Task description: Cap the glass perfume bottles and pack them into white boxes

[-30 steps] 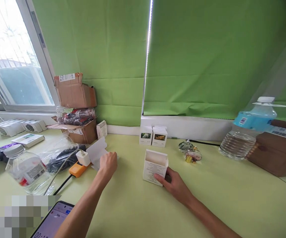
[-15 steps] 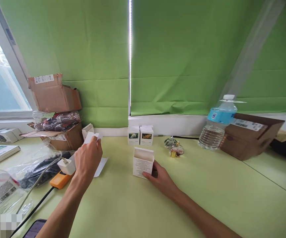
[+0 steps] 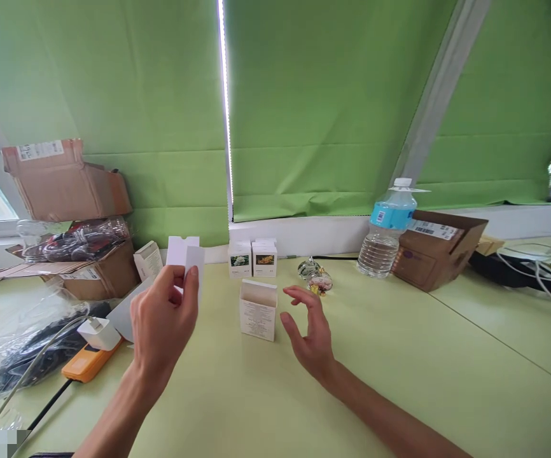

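Pinched between the thumb and fingers of my left hand (image 3: 163, 318) is a folded white cardboard insert (image 3: 187, 251), held upright above the table. My right hand (image 3: 311, 334) is apart from everything, its fingers spread and slightly curved. Just left of it a white carton (image 3: 258, 312) with printed text stands upright, its top open. Behind the carton are two small white boxes with flower pictures, one with white blossoms (image 3: 240, 259) and one with yellow ones (image 3: 265, 259). Small glass bottles (image 3: 320, 281) with gold-coloured parts lie right of them.
A water bottle (image 3: 385, 235) stands beside an open brown box (image 3: 432, 254) on the right. Stacked cardboard boxes (image 3: 65, 184), an orange power strip (image 3: 89, 362) with a white charger (image 3: 98, 333), and plastic bags (image 3: 22, 337) occupy the left.
My right hand has let go of the carton and opened beside it. My left hand has turned and now holds the white insert upright. The view has swung to the right.
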`<state>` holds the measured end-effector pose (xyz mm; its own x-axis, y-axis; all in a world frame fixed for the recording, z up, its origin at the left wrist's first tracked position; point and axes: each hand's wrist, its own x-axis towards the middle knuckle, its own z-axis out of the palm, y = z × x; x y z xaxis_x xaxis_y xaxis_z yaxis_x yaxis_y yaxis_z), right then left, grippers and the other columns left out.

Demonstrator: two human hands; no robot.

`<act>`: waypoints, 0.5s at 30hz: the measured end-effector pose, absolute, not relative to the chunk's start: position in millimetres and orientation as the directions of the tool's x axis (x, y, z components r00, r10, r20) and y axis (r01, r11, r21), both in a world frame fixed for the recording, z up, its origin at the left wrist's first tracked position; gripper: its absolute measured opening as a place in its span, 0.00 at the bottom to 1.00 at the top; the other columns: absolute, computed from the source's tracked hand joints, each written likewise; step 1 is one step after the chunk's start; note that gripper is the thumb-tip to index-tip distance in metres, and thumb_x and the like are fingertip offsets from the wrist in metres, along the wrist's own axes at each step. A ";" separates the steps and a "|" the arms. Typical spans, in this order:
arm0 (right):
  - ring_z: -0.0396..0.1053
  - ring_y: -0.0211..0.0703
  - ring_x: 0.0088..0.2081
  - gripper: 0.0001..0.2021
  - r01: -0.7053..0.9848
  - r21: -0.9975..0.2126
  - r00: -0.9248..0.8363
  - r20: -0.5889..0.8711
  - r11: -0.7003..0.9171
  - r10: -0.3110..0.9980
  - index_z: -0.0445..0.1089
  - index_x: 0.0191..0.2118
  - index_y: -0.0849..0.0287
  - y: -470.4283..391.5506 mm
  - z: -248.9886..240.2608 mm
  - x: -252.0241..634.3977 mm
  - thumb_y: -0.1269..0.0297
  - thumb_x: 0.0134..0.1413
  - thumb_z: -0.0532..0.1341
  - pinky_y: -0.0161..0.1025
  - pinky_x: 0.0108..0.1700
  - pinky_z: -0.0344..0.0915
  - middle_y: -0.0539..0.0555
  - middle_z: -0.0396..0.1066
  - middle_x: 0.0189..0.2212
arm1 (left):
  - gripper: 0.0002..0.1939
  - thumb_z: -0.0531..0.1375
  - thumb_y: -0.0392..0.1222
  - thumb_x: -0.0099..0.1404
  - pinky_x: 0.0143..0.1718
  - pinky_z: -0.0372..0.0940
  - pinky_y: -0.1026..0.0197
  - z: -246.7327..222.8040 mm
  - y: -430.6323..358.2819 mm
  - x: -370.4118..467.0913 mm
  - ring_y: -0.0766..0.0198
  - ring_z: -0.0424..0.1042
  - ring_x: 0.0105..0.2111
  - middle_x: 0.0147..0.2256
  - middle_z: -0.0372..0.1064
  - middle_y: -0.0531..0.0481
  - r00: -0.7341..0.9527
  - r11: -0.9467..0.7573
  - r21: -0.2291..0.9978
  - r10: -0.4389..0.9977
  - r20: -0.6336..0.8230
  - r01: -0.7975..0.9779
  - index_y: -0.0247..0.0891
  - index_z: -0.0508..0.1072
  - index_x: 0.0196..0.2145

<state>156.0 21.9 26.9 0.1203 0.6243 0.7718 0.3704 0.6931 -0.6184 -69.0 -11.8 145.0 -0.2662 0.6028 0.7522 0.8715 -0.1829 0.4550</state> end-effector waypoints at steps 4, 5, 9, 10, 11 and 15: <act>0.67 0.51 0.50 0.11 0.123 -0.691 -0.046 0.713 0.712 0.700 0.68 0.50 0.51 -7.4 59.8 139.9 0.60 0.64 0.57 0.48 0.47 0.69 0.58 0.68 0.51 | 0.09 0.58 0.44 0.66 0.22 0.57 0.69 142.9 -34.5 -39.8 0.72 0.64 0.16 0.17 0.65 0.60 -0.198 -0.368 0.425 0.517 0.833 0.827 0.40 0.70 0.29; 0.65 0.53 0.54 0.16 0.052 -0.731 -0.107 0.673 0.680 0.732 0.65 0.55 0.50 -15.0 67.5 135.7 0.57 0.64 0.57 0.49 0.49 0.69 0.58 0.66 0.55 | 0.07 0.58 0.42 0.66 0.21 0.57 0.69 142.1 -40.3 -32.9 0.72 0.64 0.15 0.17 0.65 0.61 -0.150 -0.426 0.407 0.520 0.841 0.808 0.40 0.70 0.30; 0.62 0.56 0.59 0.29 -0.110 -0.868 -0.305 0.494 0.485 0.814 0.57 0.64 0.47 -35.6 89.0 127.5 0.47 0.59 0.60 0.53 0.55 0.66 0.57 0.62 0.60 | 0.04 0.57 0.40 0.67 0.21 0.61 0.70 139.4 -58.2 -14.6 0.72 0.68 0.17 0.20 0.70 0.60 0.074 -0.611 0.464 0.651 0.755 0.641 0.42 0.71 0.34; 0.63 0.57 0.58 0.29 -0.133 -0.883 -0.316 0.467 0.449 0.826 0.59 0.63 0.47 -37.7 92.3 127.5 0.47 0.58 0.61 0.53 0.56 0.65 0.57 0.64 0.59 | 0.05 0.57 0.41 0.67 0.22 0.63 0.70 139.6 -60.8 -12.7 0.71 0.70 0.18 0.21 0.71 0.59 0.090 -0.607 0.527 0.702 0.707 0.596 0.42 0.71 0.34; 0.64 0.57 0.57 0.29 -0.156 -0.895 -0.323 0.446 0.418 0.835 0.61 0.62 0.46 -38.7 95.1 128.1 0.47 0.57 0.63 0.54 0.56 0.64 0.56 0.65 0.58 | 0.06 0.56 0.42 0.68 0.23 0.64 0.70 140.5 -62.5 -11.8 0.70 0.71 0.20 0.22 0.72 0.59 0.097 -0.583 0.596 0.755 0.648 0.553 0.43 0.71 0.33; 0.69 0.54 0.52 0.28 -0.246 -0.916 -0.371 0.391 0.317 0.842 0.63 0.59 0.46 -36.9 105.3 132.9 0.50 0.53 0.66 0.50 0.53 0.67 0.55 0.70 0.53 | 0.09 0.56 0.47 0.67 0.25 0.67 0.67 148.8 -63.4 -14.6 0.66 0.73 0.25 0.26 0.74 0.55 0.155 -0.436 0.794 0.898 0.411 0.423 0.44 0.74 0.34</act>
<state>132.9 -36.9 105.3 -0.3715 0.8419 0.3915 -0.2465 0.3171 -0.9158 -14.6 -63.4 148.8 0.1553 0.8985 0.4106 0.4233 -0.4361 0.7941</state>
